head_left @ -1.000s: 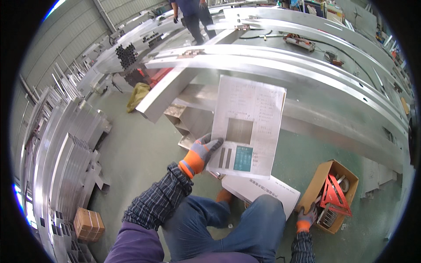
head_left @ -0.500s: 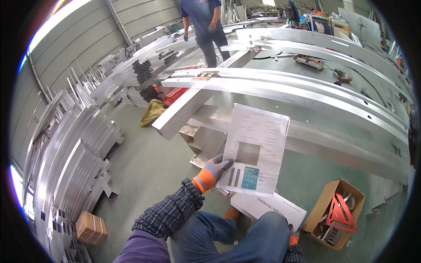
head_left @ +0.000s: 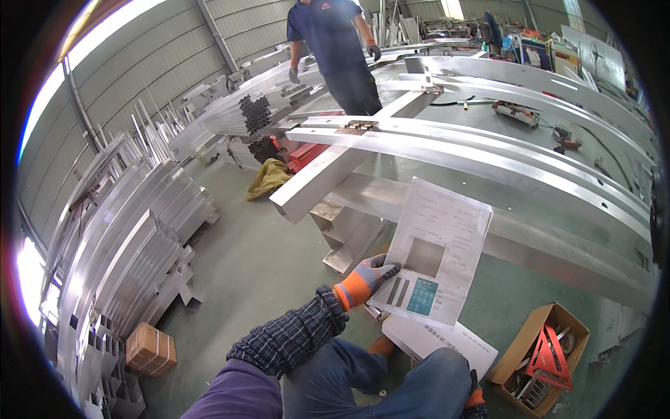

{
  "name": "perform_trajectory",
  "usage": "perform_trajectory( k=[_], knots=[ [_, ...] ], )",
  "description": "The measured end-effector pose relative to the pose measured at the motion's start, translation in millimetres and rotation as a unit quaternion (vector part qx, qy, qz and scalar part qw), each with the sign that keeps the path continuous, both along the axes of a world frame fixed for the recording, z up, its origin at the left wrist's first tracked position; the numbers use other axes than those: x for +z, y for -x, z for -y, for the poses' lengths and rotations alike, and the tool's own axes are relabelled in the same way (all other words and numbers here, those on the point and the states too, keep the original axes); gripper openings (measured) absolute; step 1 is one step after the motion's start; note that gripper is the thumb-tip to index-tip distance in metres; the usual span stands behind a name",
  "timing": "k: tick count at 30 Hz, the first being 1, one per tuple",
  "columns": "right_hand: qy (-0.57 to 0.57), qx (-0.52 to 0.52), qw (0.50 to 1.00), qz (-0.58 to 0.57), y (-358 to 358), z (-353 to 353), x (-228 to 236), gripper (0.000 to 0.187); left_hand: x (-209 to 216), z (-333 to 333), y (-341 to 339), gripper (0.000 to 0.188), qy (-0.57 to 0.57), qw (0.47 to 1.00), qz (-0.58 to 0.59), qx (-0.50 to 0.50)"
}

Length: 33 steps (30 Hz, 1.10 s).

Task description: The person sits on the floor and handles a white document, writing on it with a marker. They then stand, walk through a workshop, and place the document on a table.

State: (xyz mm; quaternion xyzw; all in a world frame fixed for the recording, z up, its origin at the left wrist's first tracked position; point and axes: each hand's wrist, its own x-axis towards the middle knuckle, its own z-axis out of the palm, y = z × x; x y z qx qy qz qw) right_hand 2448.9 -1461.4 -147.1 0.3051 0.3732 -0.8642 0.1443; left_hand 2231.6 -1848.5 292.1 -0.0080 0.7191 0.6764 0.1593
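Observation:
My left hand (head_left: 368, 281), in a grey and orange work glove, pinches a printed white sheet (head_left: 457, 241) by its lower left edge. The sheet carries a grey square, two dark strips and a teal panel, and is tilted up before me. Beneath it a flat white box (head_left: 447, 343) with dark print lies slanted beyond my knees. At that box's near right edge is my gloved right hand (head_left: 476, 396), its thumb side against the box. My knee hides most of that hand's fingers.
An open cardboard box (head_left: 499, 372) at right holds a red triangular square (head_left: 551, 359) and other tools. Long aluminium beams (head_left: 474, 148) cross ahead on a support. Stacked metal profiles (head_left: 132, 258) and a strapped carton (head_left: 151, 349) stand left. A gloved co-worker (head_left: 331, 49) is beyond the beams.
The view has swung a little left, so most things sit further right. The sheet stays in my left hand and tilts slightly more. The co-worker has come closer to the beams.

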Motion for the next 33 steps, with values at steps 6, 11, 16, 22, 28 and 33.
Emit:
perform_trajectory(
  k=[6,11,16,22,28,33],
  knots=[
    [0.073,0.041,0.996,0.014,-2.4,-1.6,-12.0,0.061,8.2,0.3,-5.9,0.038,0.005,1.000,0.008,0.005],
    [0.164,0.033,0.986,-0.007,-2.1,-22.2,-32.3,0.054,6.5,-11.4,2.8,0.038,-0.039,0.999,0.020,-0.004],
    [0.201,0.049,0.978,0.033,-4.3,-8.6,-3.8,0.055,-3.0,7.7,-4.3,0.036,-0.068,0.997,0.032,0.013],
    [0.147,0.042,0.988,0.033,-2.9,-6.6,14.1,0.055,-9.9,6.1,1.1,0.034,-0.117,0.993,0.032,0.011],
    [0.104,0.035,0.993,0.051,-1.8,0.6,31.4,0.055,-5.1,5.6,-3.4,0.032,-0.083,0.996,0.017,0.025],
    [0.071,0.034,0.995,0.062,-2.4,1.7,42.7,0.055,-6.8,8.2,-3.6,0.033,-0.102,0.994,0.010,0.031]
  ],
)
